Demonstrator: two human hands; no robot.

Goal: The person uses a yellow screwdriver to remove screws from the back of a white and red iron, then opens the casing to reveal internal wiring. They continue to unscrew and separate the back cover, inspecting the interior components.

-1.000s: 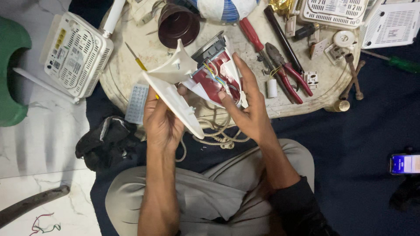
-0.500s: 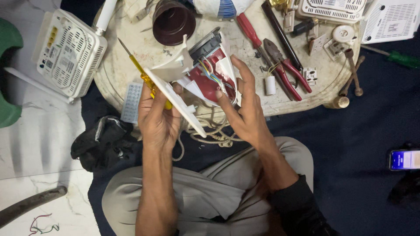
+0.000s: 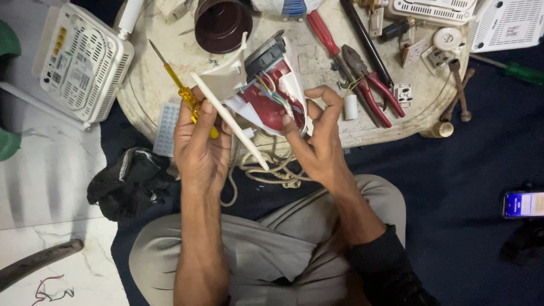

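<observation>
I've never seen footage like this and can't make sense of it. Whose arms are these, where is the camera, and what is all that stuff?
There is no machine here: a seated person works with two bare hands, and one camera worn on the head looks down at them, so you see forearms and lap from above.

The left hand holds a yellow-handled screwdriver together with a white cover panel. The right hand steadies an opened red and white appliance; its coloured wires are exposed. Its cord loops over the lap.

In front lies a round tray with red-handled pliers, a dark cup, a red screwdriver and small wall sockets. A white router sits to the left, a phone with a lit screen at the right.
</observation>
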